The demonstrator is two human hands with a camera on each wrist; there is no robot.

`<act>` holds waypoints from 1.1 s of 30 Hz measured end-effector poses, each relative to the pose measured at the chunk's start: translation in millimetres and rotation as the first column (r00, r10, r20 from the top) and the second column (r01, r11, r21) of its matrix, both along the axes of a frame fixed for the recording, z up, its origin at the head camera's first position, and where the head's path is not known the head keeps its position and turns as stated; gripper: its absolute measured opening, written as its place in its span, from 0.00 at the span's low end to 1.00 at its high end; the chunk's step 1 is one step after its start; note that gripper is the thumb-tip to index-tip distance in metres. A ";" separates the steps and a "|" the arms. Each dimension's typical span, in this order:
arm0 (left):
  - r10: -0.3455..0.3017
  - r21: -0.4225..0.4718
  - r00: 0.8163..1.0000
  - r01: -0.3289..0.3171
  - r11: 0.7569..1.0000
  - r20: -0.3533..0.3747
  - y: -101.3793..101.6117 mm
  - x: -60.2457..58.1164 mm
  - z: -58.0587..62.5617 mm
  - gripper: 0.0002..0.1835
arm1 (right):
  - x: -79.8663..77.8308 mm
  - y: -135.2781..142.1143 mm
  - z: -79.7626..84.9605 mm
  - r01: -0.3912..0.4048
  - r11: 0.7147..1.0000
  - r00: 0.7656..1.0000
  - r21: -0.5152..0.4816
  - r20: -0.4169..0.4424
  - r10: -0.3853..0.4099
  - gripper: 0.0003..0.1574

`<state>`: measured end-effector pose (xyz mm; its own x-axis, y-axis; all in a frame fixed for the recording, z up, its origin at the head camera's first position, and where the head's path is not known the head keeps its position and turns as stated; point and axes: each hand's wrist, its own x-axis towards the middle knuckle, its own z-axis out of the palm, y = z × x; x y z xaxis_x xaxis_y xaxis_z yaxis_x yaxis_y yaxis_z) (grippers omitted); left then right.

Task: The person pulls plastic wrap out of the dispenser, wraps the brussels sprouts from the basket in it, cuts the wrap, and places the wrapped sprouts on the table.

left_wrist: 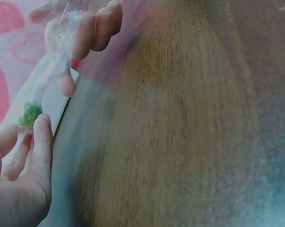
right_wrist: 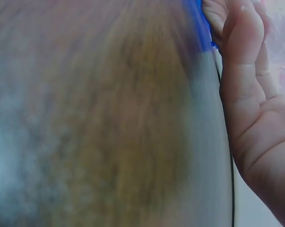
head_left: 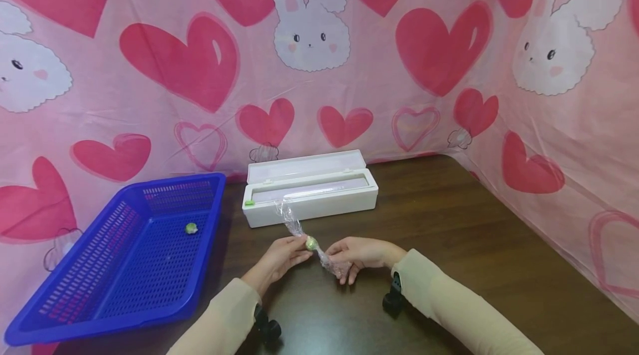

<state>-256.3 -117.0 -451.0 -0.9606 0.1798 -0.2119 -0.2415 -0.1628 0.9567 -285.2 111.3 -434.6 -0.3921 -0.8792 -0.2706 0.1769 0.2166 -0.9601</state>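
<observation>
A small green piece (head_left: 312,243), bumpy like a broccoli floret in the left wrist view, is wrapped in clear cling film (head_left: 290,221). The film sticks out in a crumpled tail on either side of it. My left hand (head_left: 280,259) pinches the wrapped piece between thumb and fingertips. Just to its right, my right hand (head_left: 368,252) holds the near tail of film between thumb and fingers. Both hands are a little above the table. In the right wrist view, the right hand's fingers (right_wrist: 244,42) show but the green piece is out of sight.
Behind the hands stands a white cling film dispenser box (head_left: 319,208), its lid (head_left: 307,166) raised and a green slider (head_left: 249,203) at its left end. A blue plastic basket (head_left: 112,319) on the left holds another small green-and-white piece (head_left: 191,228). A patterned cloth hangs around the wooden table (head_left: 449,222).
</observation>
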 end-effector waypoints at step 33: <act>0.011 0.017 1.000 -0.011 1.000 0.009 -1.1 -0.1 -1.7 0.21 | 3.4 -0.4 -0.6 -0.135 0.990 0.991 0.036 0.016 0.134 0.28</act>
